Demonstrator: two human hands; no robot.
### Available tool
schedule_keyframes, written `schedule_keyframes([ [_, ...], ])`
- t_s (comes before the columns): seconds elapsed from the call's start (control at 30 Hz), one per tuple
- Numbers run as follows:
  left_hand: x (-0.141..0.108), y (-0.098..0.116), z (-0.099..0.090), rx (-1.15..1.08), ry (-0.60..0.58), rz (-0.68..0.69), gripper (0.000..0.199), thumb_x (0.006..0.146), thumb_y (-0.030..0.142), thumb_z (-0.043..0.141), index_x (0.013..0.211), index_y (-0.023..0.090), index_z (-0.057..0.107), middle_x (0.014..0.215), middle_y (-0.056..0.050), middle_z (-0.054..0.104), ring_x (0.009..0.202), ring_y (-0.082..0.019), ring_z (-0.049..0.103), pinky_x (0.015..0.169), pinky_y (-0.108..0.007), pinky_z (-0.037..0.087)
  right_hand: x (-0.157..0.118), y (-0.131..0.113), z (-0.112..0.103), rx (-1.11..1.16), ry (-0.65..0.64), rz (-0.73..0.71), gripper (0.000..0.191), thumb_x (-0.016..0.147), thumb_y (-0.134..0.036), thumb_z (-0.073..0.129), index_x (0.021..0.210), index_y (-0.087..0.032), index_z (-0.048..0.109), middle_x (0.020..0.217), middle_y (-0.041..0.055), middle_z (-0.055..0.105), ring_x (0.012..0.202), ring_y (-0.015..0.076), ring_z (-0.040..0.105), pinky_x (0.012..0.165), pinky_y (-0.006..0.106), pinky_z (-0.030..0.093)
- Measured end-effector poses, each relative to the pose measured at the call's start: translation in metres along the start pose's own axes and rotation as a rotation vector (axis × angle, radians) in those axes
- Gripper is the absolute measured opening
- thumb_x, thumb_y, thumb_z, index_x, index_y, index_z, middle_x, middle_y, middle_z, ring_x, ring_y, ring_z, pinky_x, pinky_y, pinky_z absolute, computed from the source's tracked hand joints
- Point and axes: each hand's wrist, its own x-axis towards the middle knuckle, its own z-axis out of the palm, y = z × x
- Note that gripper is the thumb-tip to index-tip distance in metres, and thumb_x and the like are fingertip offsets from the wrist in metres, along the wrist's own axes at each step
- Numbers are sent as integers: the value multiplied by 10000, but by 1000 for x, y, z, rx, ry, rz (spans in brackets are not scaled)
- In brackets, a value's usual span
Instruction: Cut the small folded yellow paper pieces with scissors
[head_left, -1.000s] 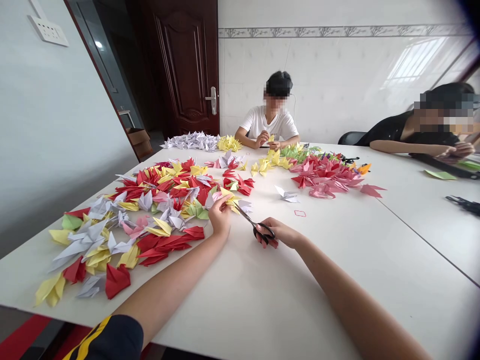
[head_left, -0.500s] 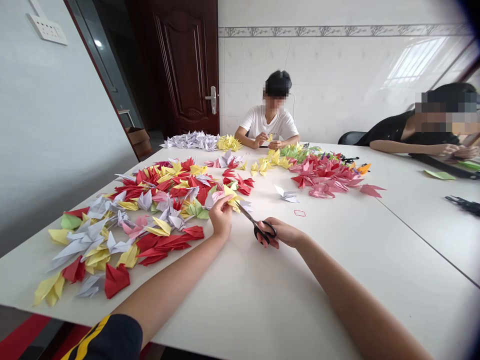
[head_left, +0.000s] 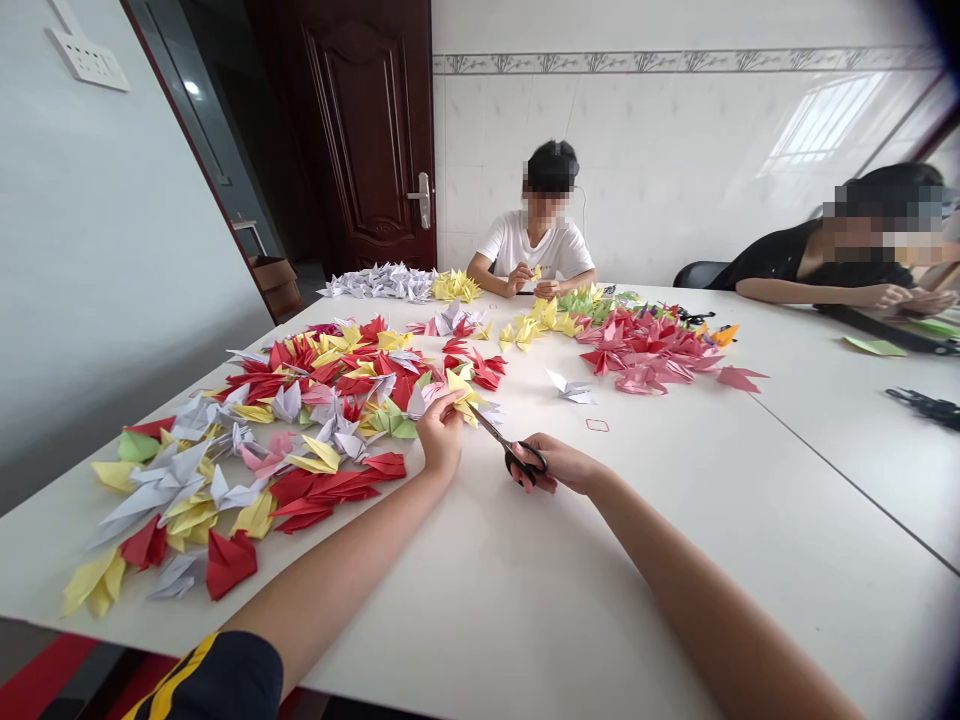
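Between the fingers of my left hand point(head_left: 441, 430) is a yellow folded paper crane point(head_left: 463, 388), held just above the table. My right hand point(head_left: 551, 465) grips black-handled scissors point(head_left: 519, 455), fingers through the loops. Their blade tips reach the lower edge of the yellow crane and look closed or nearly so. Left of my hands spreads a loose heap of paper cranes point(head_left: 300, 490) in red, yellow, white, pink and green. A single white crane point(head_left: 571, 387) lies apart, beyond my right hand.
Pink and red cranes point(head_left: 652, 355) are piled across the white table point(head_left: 600, 620). White cranes point(head_left: 382, 282) and yellow cranes point(head_left: 455, 287) line the far edge. A person in white point(head_left: 536, 245) folds yellow paper opposite; another in black point(head_left: 795, 265) leans at the right. A black object point(head_left: 926, 405) lies near them.
The scissor handles have drawn closer together as the fingers of my right hand close. My left hand keeps the yellow crane in place. The view shifts slightly.
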Motion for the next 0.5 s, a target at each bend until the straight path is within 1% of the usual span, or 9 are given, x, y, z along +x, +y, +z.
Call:
schedule_keyframes([
  [0.17,0,-1,0,-7,-12,42,310,760,91,576,1007,170,746,1028,-97,740,942,-208,698,860,-320,564,0,0,-1,20,4,5,660,781,-771,535,723,-123,646,539,18,602,364,61,377,385,223,251],
  [0.33,-1,0,1,24,5,72,321,763,69,547,998,174,738,1044,-87,733,975,-195,687,886,-314,558,0,1,-1,54,26,12,628,784,-755,552,689,-136,611,519,2,574,360,57,355,386,225,239],
  [0.5,-1,0,1,49,19,115,318,776,64,540,1001,180,733,1045,-84,729,979,-191,682,880,-309,562,1,2,1,41,48,0,614,803,-736,551,705,-134,621,541,9,585,369,59,371,385,223,241],
])
